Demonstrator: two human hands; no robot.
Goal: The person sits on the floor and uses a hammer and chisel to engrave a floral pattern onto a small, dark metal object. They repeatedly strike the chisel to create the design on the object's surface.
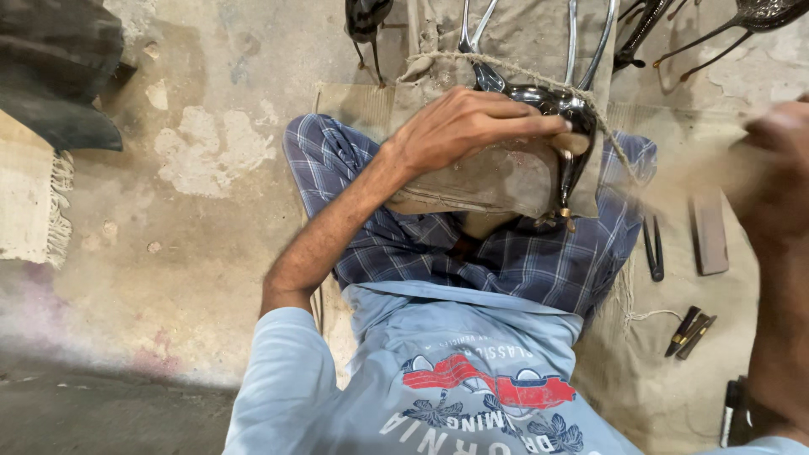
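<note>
I sit cross-legged on a concrete floor in a light blue shirt and blue checked trousers. My left hand (472,126) presses down on a shiny dark metal piece (563,109) with curved chrome rods. That piece rests on a cloth-covered block (497,181) in my lap, and a rope (514,72) lies across it. My right hand (779,168) is raised at the right edge, blurred by motion. It holds a blurred tan tool (687,164).
Dark pliers (654,248), a flat brown bar (709,236) and small dark chisels (691,331) lie on sacking at the right. More metal parts (750,17) lie at the top right. A dark cloth (59,76) lies at the top left.
</note>
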